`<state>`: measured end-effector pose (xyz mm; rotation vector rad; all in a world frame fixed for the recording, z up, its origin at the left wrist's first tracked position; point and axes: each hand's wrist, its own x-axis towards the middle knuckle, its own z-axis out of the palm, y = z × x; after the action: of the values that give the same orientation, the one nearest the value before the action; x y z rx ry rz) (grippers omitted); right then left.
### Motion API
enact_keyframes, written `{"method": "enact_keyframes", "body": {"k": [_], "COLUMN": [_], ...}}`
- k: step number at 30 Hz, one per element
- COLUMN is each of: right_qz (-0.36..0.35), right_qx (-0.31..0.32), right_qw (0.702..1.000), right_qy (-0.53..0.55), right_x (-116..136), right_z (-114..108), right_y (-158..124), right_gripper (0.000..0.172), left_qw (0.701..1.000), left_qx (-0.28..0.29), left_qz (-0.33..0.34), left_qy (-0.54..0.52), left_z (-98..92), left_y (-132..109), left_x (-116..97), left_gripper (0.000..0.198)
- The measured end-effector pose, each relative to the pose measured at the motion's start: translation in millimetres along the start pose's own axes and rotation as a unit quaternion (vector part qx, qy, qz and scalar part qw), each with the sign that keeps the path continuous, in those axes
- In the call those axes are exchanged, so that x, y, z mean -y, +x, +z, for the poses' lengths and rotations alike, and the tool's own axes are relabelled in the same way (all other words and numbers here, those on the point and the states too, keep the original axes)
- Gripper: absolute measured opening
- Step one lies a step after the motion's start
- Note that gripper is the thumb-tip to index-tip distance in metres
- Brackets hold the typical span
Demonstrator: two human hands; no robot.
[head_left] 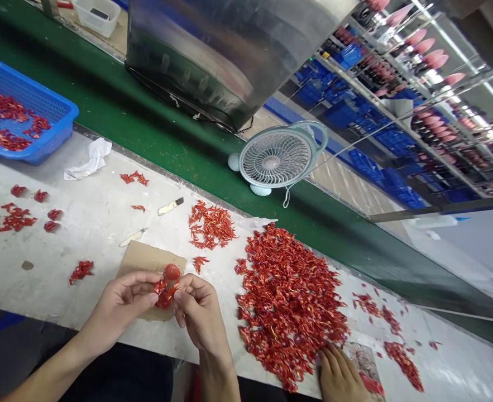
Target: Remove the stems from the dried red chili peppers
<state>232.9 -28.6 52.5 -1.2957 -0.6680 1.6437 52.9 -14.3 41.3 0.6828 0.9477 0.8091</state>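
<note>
Over a piece of brown cardboard (139, 259), my left hand (131, 301) pinches a small shiny red plastic piece (161, 288) between thumb and fingers. My right hand (198, 307) faces it, its thumb and fingertips closed on the right side of the same red piece. Between and just below the fingertips lie round red dabs or discs, one of them a red disc (172, 272) at the cardboard's right edge; I cannot tell what they are. Just beyond the cardboard lies a pale-handled knife (132, 237), and farther off a brush (171, 206).
Right of my hands spreads a large heap of red pieces (290, 301), with another person's hand (340, 371) at its edge. Smaller red piles (213, 223) dot the table. A blue basket (57, 106) stands far left; a fan (275, 156) stands on the green belt (162, 137).
</note>
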Motion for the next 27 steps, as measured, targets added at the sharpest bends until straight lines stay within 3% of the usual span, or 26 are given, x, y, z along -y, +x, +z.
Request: {"method": "enact_keyframes", "body": {"k": [9, 16, 27], "right_qz": [-0.035, -0.064, -0.074], "right_qx": [-0.013, -0.052, -0.103], "right_qw": [0.997, 0.990, 0.990], "right_qy": [-0.068, -0.112, -0.068], "right_x": [8.9, 9.2, 2.4], "right_z": [12.9, 17.0, 25.1], "right_y": [-3.2, -9.5, -17.5], "right_gripper": [0.024, 0.023, 0.022], "left_qw": [1.000, 0.999, 0.991], "left_qx": [0.000, -0.036, -0.044], "left_qz": [-0.007, 0.006, 0.090], "left_qy": [-0.015, -0.004, 0.093], "left_z": [2.6, 5.3, 5.9], "left_y": [-4.5, -4.1, -7.4], "left_x": [-3.7, -3.4, -2.1], "left_gripper": [0.021, 0.021, 0.016]}}
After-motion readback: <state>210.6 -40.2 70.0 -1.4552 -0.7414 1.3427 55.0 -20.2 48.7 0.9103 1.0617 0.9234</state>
